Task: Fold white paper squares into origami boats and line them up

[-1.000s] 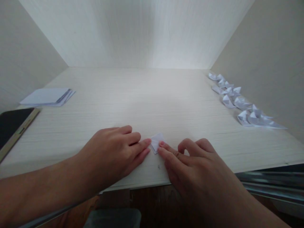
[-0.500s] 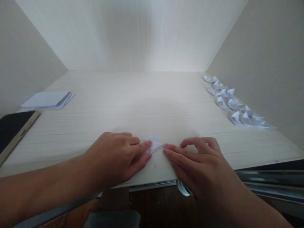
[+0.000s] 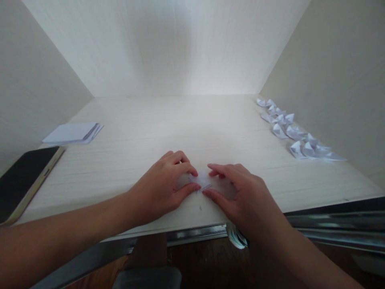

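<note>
A small folded piece of white paper [image 3: 203, 180] lies near the front edge of the desk, slightly blurred, between my two hands. My left hand [image 3: 168, 180] has its thumb and index finger closed on the paper's left side. From the right, my right hand [image 3: 240, 186] curves around the paper, thumb at the near edge and fingertips at the right corner, index finger raised a little. Fingers partly cover the paper, so its exact folds are hard to make out.
Folded white paper boats [image 3: 296, 148] stand in rows along the right wall. At the left lie a stack of white paper sheets [image 3: 72, 132] and a dark-screened phone [image 3: 27, 176]. Walls enclose the desk [image 3: 168, 124] at the back and sides. Metal rails [image 3: 337, 224] run below its front edge.
My right hand has gone from fingertips together beside the paper to thumb and fingers spread around its right side. My left fingers shifted from pressing flat to pinching. The view moved slightly.
</note>
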`<action>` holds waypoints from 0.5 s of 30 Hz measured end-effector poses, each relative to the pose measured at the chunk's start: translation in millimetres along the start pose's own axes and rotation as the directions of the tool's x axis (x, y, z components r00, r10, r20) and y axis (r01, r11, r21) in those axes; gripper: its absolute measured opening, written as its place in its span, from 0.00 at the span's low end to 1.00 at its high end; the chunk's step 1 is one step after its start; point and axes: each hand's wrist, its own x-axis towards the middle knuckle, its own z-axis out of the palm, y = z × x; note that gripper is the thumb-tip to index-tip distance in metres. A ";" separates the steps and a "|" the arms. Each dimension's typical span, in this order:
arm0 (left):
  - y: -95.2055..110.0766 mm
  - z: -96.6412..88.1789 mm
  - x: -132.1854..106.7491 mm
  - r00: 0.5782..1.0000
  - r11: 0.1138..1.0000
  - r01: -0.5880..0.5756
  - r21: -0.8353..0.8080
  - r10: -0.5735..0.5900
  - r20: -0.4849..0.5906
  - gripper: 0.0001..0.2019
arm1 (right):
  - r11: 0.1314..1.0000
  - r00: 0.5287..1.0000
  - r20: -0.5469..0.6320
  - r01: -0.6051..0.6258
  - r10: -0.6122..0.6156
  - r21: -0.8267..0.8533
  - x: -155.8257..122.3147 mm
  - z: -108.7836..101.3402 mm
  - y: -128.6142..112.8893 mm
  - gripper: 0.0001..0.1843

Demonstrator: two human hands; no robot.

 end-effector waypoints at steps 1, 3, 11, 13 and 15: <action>-0.2 0.1 -0.2 1.000 1.000 -0.005 -0.012 0.005 0.004 0.07 | 1.000 1.000 0.016 -0.022 0.021 0.015 2.6 1.1 -2.1 0.21; 0.0 -0.2 -0.8 1.000 0.999 0.003 -0.034 -0.002 0.023 0.05 | 0.996 0.996 0.042 -0.076 0.074 0.049 6.1 2.3 -5.7 0.19; 4.1 -1.5 -5.3 0.996 0.993 0.071 -0.093 -0.064 0.069 0.10 | 0.976 0.978 0.123 -0.184 0.170 0.115 10.9 2.3 -12.0 0.12; 4.2 -1.2 -6.6 0.995 0.993 0.084 -0.080 -0.078 0.065 0.10 | 0.975 0.975 0.145 -0.188 0.170 0.116 11.3 2.5 -12.3 0.09; 4.3 -1.3 -7.5 0.995 0.993 0.088 -0.079 -0.084 0.059 0.09 | 0.977 0.974 0.158 -0.183 0.166 0.105 10.8 3.0 -12.5 0.07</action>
